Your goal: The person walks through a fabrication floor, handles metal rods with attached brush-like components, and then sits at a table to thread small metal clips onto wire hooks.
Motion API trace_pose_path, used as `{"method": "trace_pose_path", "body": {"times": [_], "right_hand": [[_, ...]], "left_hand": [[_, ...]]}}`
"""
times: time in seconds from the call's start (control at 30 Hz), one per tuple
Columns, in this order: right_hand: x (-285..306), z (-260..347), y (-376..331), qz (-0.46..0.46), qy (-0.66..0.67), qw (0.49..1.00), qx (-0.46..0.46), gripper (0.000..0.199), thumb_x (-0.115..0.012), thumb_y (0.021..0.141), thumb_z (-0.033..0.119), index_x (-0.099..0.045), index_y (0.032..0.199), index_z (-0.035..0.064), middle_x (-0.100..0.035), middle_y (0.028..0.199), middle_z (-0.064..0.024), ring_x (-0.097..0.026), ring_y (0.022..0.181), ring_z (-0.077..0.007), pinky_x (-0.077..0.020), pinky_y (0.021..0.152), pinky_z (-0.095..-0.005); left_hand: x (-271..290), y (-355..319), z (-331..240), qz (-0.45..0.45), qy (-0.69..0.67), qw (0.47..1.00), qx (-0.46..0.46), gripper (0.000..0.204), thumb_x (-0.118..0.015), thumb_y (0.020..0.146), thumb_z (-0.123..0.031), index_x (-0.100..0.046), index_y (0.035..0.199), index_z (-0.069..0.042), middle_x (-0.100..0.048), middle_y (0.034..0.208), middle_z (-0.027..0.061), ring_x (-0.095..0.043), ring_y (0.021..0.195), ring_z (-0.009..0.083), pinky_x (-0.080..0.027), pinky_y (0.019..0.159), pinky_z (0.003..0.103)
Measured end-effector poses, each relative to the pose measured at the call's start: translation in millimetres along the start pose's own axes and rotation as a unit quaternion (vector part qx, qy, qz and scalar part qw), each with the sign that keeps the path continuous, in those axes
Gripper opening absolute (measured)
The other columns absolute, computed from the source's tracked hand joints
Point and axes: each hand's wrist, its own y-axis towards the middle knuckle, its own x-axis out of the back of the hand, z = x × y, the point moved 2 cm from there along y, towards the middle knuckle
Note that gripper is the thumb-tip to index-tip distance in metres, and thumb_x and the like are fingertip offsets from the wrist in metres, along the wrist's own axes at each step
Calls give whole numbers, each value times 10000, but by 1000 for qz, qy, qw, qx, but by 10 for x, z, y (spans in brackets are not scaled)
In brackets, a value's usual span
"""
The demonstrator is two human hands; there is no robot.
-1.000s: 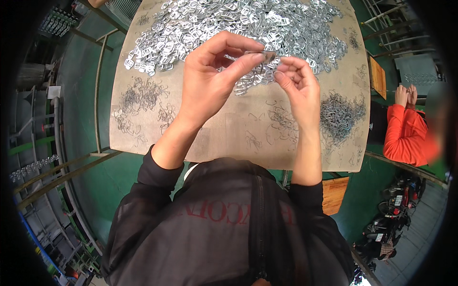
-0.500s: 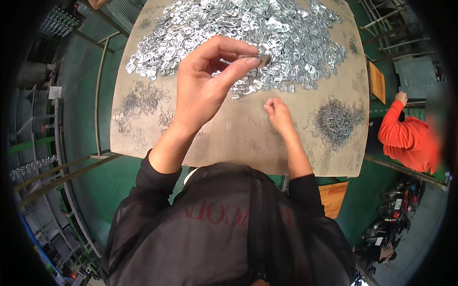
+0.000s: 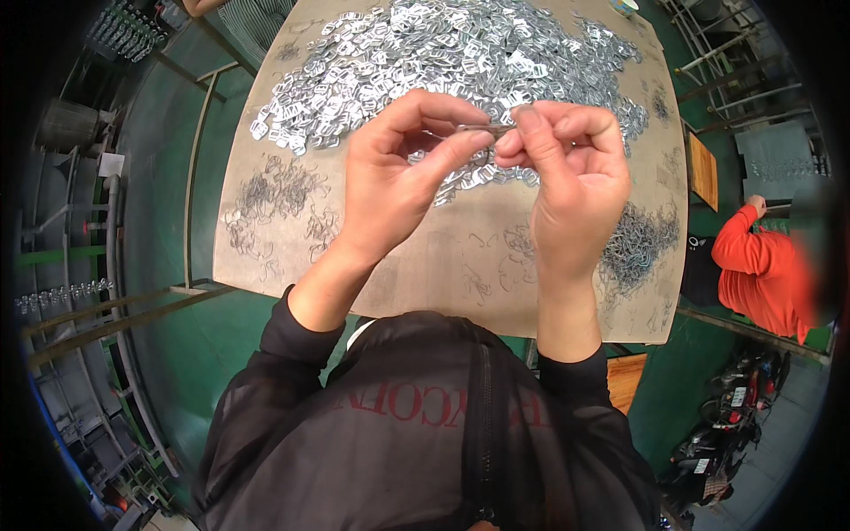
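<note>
Above the table, my left hand [image 3: 385, 186] pinches a small flat metal buckle [image 3: 486, 129] between thumb and fingertips. Most of that buckle is covered by the fingers. My right hand [image 3: 580, 177] is raised beside it, thumb and fingers pinched together at the buckle's right end. What those right fingertips grip is too small to make out. Beyond both hands spreads a large heap of silver metal buckles [image 3: 390, 66]. Thin bent wire hooks lie in a loose pile [image 3: 274, 190] at the left, and a denser pile of wire hooks [image 3: 639, 252] lies partly behind my right wrist.
The brown-topped table [image 3: 416, 274] reaches to my waist. A person in an orange top [image 3: 757, 265] is at the right, and a striped sleeve [image 3: 252, 31] shows at the far left. Motorcycles [image 3: 730, 416] stand lower right. A small cup [image 3: 625, 7] sits at the far right corner.
My right hand has risen from the tabletop near the loose wire hooks to meet my left fingertips. My left hand still pinches the buckle, slightly lower in view.
</note>
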Motion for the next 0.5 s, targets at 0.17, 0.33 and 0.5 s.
{"method": "trace_pose_path", "body": {"times": [0.17,0.33,0.5], "right_hand": [[22,90,-7,-18,-5,999,48,185,-569,771,-82,-414,782,18,-564,777,-130,-584,626,-145,-518,566,-255],[41,145,10,-11,-23,997,73,210,-572,765,-89,-401,775,31,-565,774,-133,-584,615,-147,-516,552,-258],[150,114,12,-18,-47,996,80,223,-579,765,-83,-393,769,40,-566,775,-132,-581,610,-143,-515,547,-255]], "left_hand": [[197,151,411,-60,-27,997,41,159,-569,839,-130,-608,933,-8,-632,858,46,-587,740,94,-452,635,203],[740,-191,2186,15,374,911,175,230,-668,725,-236,-667,873,-60,-643,732,124,-622,660,211,-478,634,309],[334,-388,2217,95,531,839,70,323,-673,701,-246,-555,929,-52,-543,896,126,-551,810,285,-460,677,383]]}}
